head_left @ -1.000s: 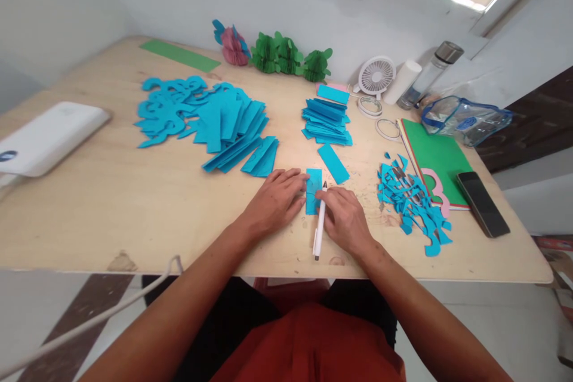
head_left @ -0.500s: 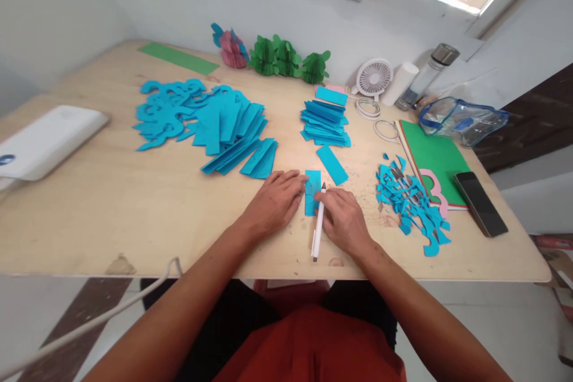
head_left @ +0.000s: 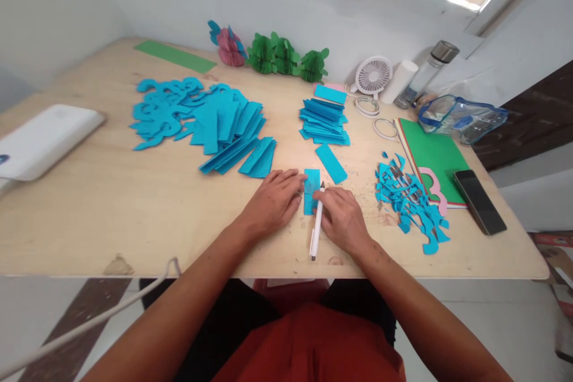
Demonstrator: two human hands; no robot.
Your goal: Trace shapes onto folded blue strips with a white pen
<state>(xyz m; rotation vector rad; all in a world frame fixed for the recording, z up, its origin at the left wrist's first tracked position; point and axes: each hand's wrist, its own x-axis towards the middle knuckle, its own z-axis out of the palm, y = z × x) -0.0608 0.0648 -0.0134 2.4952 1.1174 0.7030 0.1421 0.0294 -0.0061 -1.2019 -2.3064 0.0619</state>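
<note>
A small blue paper strip (head_left: 311,182) with a drawn curved line lies upright in front of me. My left hand (head_left: 276,200) rests flat on the table, fingers stretched, the fingertips at the strip's left edge. My right hand (head_left: 342,215) is at its right side with the fingers curled and a fingertip on the strip. A white pen (head_left: 316,230) is held in it, crossing over that fingertip, its dark tip pointing away from me. Just beyond lies another blue strip (head_left: 331,163), slanted.
Folded blue strips (head_left: 323,122) are stacked behind. Left are folded pieces (head_left: 228,122) and curvy blue cutouts (head_left: 163,110). Blue scraps (head_left: 405,194), a pink paper shape (head_left: 434,188), a green sheet (head_left: 436,152) and a phone (head_left: 480,202) lie right. A fan (head_left: 373,76) stands behind.
The whole view has shifted very slightly. Both hands, the pen and the strip keep the same places relative to one another.
</note>
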